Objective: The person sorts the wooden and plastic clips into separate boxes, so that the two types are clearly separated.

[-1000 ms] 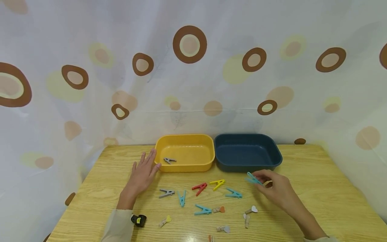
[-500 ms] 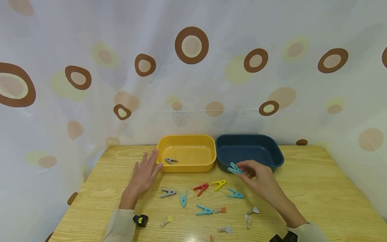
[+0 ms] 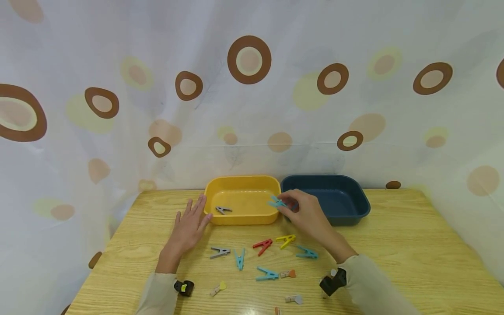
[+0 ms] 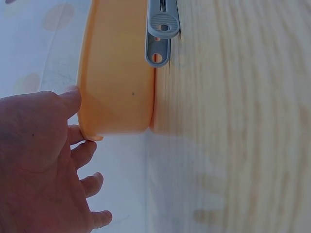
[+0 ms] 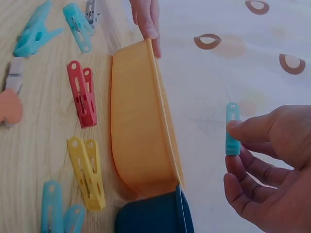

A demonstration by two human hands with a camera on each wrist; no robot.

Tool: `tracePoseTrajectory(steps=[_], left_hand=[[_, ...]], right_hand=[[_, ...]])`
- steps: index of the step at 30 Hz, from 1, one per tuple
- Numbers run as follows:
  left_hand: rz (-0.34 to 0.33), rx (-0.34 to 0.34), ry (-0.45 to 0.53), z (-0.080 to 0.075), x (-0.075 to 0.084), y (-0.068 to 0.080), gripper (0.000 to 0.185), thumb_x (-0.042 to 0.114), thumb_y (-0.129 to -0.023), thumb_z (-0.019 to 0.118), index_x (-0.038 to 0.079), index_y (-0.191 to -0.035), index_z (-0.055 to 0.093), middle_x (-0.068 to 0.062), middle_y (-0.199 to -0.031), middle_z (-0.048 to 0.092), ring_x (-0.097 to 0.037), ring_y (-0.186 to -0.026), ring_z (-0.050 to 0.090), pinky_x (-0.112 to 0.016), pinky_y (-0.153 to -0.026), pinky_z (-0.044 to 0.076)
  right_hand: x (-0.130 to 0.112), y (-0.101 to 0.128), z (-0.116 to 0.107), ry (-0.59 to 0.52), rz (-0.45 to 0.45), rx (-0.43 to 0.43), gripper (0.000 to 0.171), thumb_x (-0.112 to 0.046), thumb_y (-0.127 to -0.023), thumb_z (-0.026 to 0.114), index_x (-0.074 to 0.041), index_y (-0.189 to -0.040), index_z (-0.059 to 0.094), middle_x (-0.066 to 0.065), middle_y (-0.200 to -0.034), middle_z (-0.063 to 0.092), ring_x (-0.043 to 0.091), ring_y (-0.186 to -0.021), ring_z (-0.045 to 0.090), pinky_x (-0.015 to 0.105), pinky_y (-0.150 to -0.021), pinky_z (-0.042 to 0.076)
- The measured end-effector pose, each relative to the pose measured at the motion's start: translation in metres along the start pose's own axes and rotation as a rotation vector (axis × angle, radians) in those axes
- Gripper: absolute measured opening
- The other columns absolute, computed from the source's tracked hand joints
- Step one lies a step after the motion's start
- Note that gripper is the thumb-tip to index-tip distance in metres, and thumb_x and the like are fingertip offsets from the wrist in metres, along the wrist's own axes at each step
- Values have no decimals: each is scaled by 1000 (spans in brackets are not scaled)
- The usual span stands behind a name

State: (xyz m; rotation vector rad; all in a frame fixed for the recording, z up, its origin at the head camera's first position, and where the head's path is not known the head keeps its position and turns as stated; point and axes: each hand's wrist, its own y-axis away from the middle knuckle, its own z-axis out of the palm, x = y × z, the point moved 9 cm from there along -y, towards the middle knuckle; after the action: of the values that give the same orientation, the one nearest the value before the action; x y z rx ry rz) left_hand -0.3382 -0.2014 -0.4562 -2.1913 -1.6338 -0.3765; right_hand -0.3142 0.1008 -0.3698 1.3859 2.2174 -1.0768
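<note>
My right hand (image 3: 285, 205) pinches a teal clothespin (image 3: 277, 202) between thumb and fingers, in the air over the right end of the yellow tray (image 3: 244, 218). In the right wrist view the teal clothespin (image 5: 232, 129) stands upright in the fingertips of that hand (image 5: 239, 141), above the yellow tray's rim (image 5: 163, 121). A grey clothespin (image 3: 222, 210) lies inside the yellow tray. My left hand (image 3: 194, 214) lies flat on the table with straight fingers against the tray's left corner (image 4: 87, 131). The dark blue tray (image 3: 350, 213) stands right of the yellow one.
Loose clothespins lie on the wooden table in front of the trays: grey (image 3: 218, 252), teal (image 3: 239, 258), red (image 3: 262, 246), yellow (image 3: 286, 239), two more teal (image 3: 306, 252) (image 3: 264, 274), and small wooden heart clips (image 3: 289, 274). A spotted curtain hangs behind.
My right hand has carried the teal clothespin up and to the left, from in front of the blue tray to above the yellow tray's right end. The left hand has stayed put.
</note>
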Motion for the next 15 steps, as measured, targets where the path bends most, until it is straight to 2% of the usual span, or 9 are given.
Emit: tracePoseTrajectory(steps=[15], left_hand=[[6, 16, 21, -1, 0, 1, 66, 42, -112, 37, 7, -165, 17, -10, -170, 17, -43, -155, 9, -77, -113, 7]], right_hand=[[-18, -47, 52, -42, -25, -75, 19, -2, -93, 74, -1, -112, 74, 11, -103, 71, 27, -88, 68, 39, -78, 59]])
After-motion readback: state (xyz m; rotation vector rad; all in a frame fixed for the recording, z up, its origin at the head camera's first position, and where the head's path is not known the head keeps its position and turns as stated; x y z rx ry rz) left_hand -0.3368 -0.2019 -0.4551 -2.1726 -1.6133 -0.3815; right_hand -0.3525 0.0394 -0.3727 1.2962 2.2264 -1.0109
